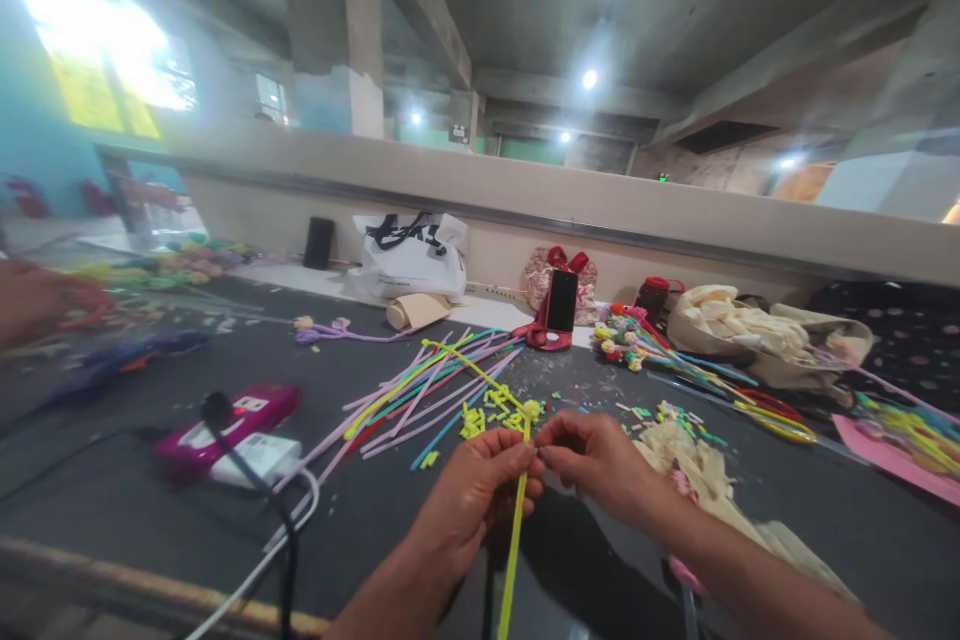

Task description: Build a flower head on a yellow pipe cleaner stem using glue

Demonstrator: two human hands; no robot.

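My left hand [484, 485] is closed round a long yellow strip [514, 550], which hangs down past the bottom of the picture. A small yellow knotted head [532, 410] sits at its upper end, just above my fingers. My right hand [596, 460] pinches close beside it, its fingertips almost touching my left fingers; what lies between them is too small to name. Short yellow pieces [474, 420] are scattered just beyond my hands. Behind them lies a loose bundle of long lilac, red, blue and yellow strips [405, 410].
To the left are a purple power strip [277, 407], a white adapter [259, 460] and cables. Scissors [776, 417] and cream cloth [697, 460] lie right. A phone [562, 300] and a white bag [416, 260] stand at the back. Another person's hand [34, 300] shows far left.
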